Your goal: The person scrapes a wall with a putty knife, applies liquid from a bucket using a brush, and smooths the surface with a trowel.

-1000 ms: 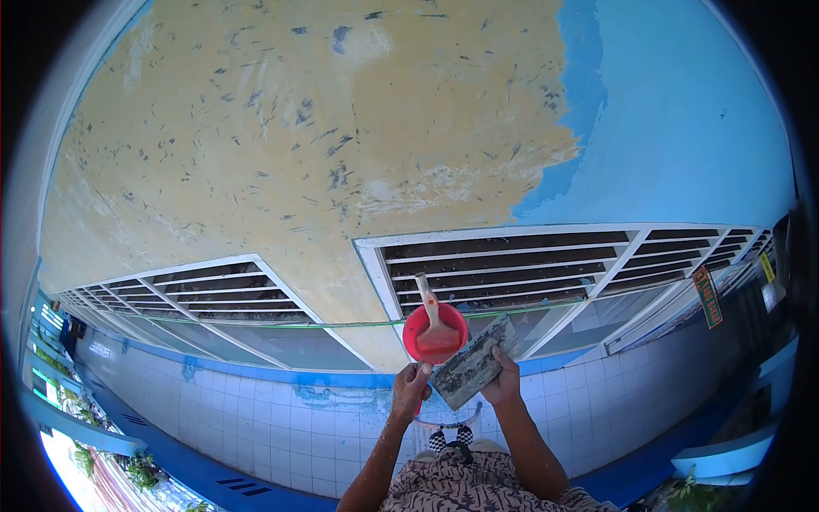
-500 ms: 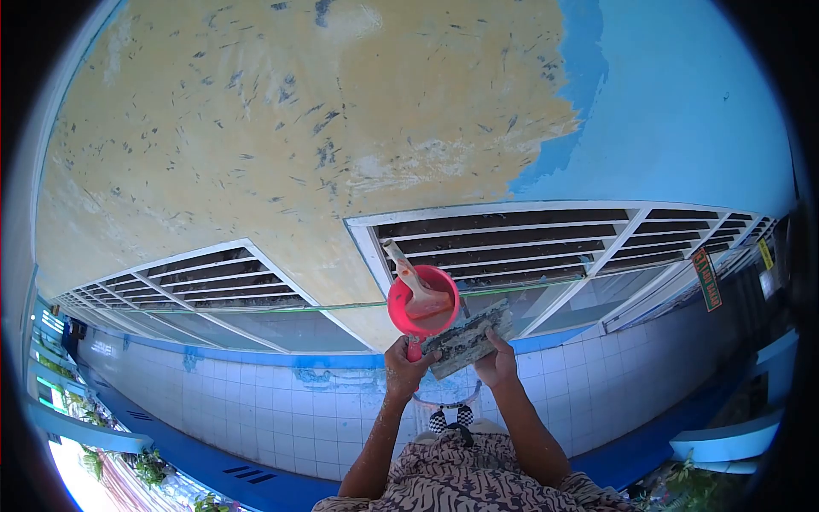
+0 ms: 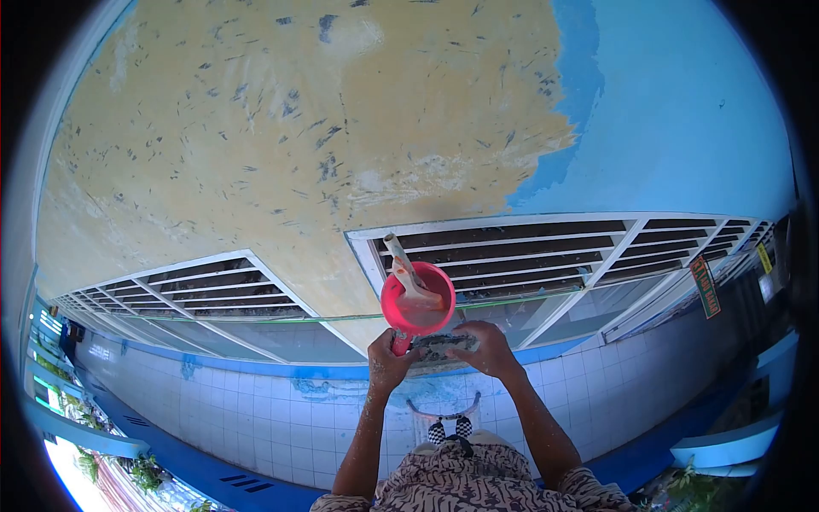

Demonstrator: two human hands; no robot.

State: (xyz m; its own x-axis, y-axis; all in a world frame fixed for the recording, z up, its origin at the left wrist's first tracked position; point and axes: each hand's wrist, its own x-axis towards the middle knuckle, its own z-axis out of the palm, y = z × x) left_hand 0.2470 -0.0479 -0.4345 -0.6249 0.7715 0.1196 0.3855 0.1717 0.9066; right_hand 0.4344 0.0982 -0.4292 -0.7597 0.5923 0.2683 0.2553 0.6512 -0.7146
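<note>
My left hand (image 3: 389,365) is closed round the handle of a red plastic dipper (image 3: 391,307), held up before me against the wall. A wide tool with a pale handle (image 3: 399,256), like a scraper, leans inside the dipper, its handle sticking out over the rim. My right hand (image 3: 486,348) grips a flat grey plate (image 3: 439,350) smeared with dark filler, fingers along its top and thumb across its face. The plate's left end meets my left hand, just below the dipper's rim. Part of the plate is hidden behind my fingers.
Ahead rises a wall (image 3: 256,154) of patchy yellow with dark scuffs, blue paint (image 3: 682,111) on its right. Slatted windows (image 3: 512,247) run below. Under me is a white tiled floor (image 3: 281,418) and a small stand (image 3: 444,410) at my feet. A sign (image 3: 705,288) hangs right.
My right hand has shifted its grip over the plate, which has turned from tilted to nearly level and now lies nearer the dipper. The dipper has moved slightly left.
</note>
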